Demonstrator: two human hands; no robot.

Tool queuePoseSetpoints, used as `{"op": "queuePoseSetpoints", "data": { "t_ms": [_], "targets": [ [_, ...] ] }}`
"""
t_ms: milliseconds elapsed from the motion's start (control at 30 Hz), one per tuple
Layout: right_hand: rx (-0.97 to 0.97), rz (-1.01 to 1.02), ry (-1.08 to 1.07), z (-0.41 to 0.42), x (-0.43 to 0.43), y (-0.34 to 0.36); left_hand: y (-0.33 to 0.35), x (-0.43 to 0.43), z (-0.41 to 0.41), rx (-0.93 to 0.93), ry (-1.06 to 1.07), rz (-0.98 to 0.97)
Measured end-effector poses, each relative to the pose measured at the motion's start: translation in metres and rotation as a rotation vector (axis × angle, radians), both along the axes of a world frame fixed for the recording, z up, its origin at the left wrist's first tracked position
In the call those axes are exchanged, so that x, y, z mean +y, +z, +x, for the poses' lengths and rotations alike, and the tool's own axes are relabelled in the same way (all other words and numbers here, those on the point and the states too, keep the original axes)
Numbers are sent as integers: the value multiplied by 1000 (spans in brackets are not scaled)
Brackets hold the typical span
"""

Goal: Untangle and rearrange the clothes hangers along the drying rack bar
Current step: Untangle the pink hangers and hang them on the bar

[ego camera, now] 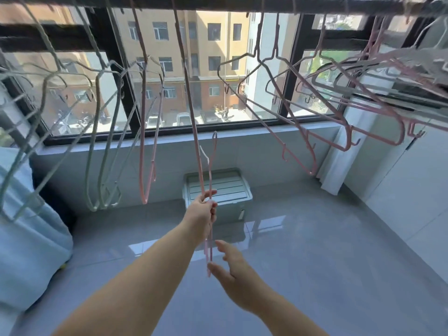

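Left hand (203, 210) around pink hanger (196, 141), right hand (234, 265) open beside it; lidded bin (229, 185) beyond.

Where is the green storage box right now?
In the head view, the storage box sits on the floor at centre, against the wall under the window, directly behind the left hand gripping a pink hanger.

**Pinks and pale greens against black**

The centre hanger (199, 163) is showing soft pastel pink. Over on the left, the left hangers (94, 207) are glowing pale mint green. The right hangers (348, 139) are blushing pink, a dark grey hanger (232, 59) among them. The window frame (126, 81) is looking black, the storage box (218, 187) pale green with ribbed lines. The floor (315, 238) is shining grey, and the cloth (24, 226) is showing light blue.
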State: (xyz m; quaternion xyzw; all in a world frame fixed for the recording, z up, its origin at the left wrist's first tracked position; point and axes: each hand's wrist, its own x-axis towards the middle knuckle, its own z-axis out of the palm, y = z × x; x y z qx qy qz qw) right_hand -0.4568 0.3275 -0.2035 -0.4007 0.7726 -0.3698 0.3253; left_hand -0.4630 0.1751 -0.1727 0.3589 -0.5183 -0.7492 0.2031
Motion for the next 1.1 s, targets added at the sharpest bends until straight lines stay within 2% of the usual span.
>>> {"op": "queuePoseSetpoints", "data": {
  "t_ms": [200, 300, 400, 467, 633, 733, 867, 967, 1100],
  "targets": [
    [-8, -89, -156, -8, 0, 4, 23, 22, -22, 62, 26, 74],
    [76, -126, -204, -11, 3, 7, 37, 31, -24, 149, 60, 148],
    [262, -239, -304, -10, 10, 19, 59, 42, -20, 250, 53, 169],
    [342, -313, -336, -9, 13, 35, 74, 49, -15, 282, 23, 62],
    [345, -481, -430, -11, 16, 87, 112, 61, -1, 180, -96, -479],
    [381, -532, -444, -16, 21, 113, 131, 73, 3, 143, -160, -694],
    [348, -643, -482, -19, 32, 145, 148, 94, 11, 190, -199, -962],
    [263, -717, -495, -17, 35, 168, 157, 104, 11, 252, -170, -1037],
    [271, -718, -481, -31, 16, 186, 167, 97, 2, 283, -96, -947]
  ]
}}
